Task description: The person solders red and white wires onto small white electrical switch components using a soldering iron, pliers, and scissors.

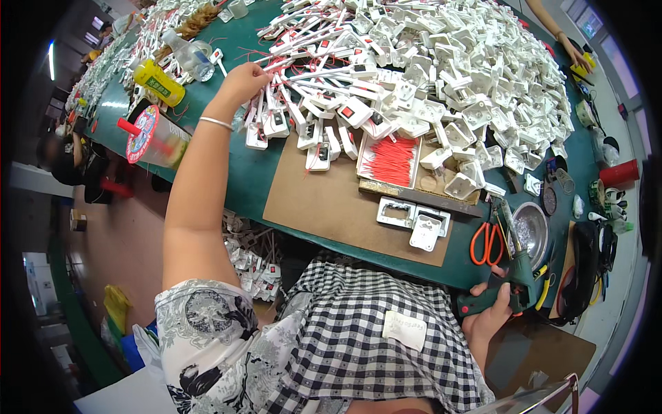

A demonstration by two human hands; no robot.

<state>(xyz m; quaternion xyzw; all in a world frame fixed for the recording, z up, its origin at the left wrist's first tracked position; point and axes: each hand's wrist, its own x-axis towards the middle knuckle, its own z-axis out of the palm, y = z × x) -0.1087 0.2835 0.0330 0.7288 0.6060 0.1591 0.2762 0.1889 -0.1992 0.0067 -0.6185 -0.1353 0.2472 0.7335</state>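
Note:
My left hand (247, 84) reaches over the far left side of the table, fingertips pinched together among thin red wires. What lies between them is too small to tell. Around it spread white plastic parts with long stems and red switches (348, 112). At the lower right my right hand (493, 310) is wrapped round the grip of a green pistol-shaped tool (524, 279) with a long metal nose, pointing away from me. Between the hands, two white plastic housings (427, 230) lie on a brown board (310, 200), near a box of short red sleeves (392, 162).
A large heap of white housings (476, 76) covers the far table. Orange-handled scissors (487, 243) and a metal bowl (529, 231) sit beside the tool. A lidded drink cup (155, 138) and yellow bottle (158, 83) stand left. Another person's hand (576, 55) shows far right.

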